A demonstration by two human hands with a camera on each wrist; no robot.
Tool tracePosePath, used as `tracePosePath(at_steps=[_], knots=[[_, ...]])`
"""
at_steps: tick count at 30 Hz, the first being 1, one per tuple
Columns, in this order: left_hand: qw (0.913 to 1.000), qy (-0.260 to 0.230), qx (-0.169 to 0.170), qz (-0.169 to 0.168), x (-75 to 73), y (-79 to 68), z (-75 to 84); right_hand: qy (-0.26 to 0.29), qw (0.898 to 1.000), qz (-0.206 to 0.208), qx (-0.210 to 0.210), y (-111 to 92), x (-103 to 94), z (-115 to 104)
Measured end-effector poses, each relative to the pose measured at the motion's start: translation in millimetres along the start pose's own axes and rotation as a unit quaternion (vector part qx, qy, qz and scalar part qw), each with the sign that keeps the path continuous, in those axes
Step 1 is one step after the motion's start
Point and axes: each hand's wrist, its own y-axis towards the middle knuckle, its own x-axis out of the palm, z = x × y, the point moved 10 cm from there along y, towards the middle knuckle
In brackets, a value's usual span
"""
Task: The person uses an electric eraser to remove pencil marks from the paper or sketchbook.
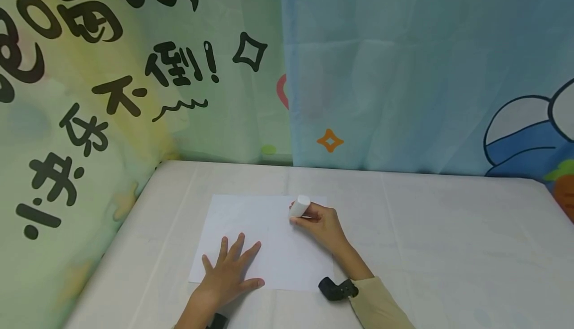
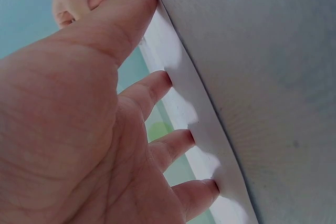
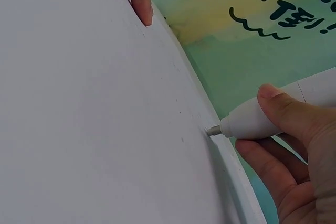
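A sheet of white paper (image 1: 269, 249) lies on the table. My right hand (image 1: 323, 224) pinches a thick white electric eraser (image 1: 299, 206) between thumb and fingers, over the sheet's upper right part. In the right wrist view, the electric eraser (image 3: 254, 119) ends in a narrow grey tip, which meets the paper. My left hand (image 1: 228, 274) rests on the paper's lower left with its fingers spread. In the left wrist view, the fingertips (image 2: 185, 138) press on the sheet, and the thumb lies near its edge.
A white cloth covers the table (image 1: 448, 249). Behind it hangs a printed backdrop (image 1: 385, 70), green on the left and blue on the right. A black wrist camera (image 1: 336, 289) sits on the right wrist, by the beige sleeve (image 1: 381, 304). Small specks dot the paper.
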Motion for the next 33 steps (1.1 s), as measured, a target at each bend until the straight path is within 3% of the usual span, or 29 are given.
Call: tracePosePath(at_steps=[19,27,33], knots=[[0.9999,0.005,0.01,0.01,0.7,2.9,-1.1,0.014,0.997,0.079,0.008,5,-12.1,-3],[0.9999,0.01,0.006,0.005,4.9,3.4,-3.3,0.019,0.997,0.073,0.033,11,3.3,1],[0.9997,0.01,0.018,0.016,-3.2,3.1,-2.9,0.022,0.997,0.059,0.038,12,14.1,-4]])
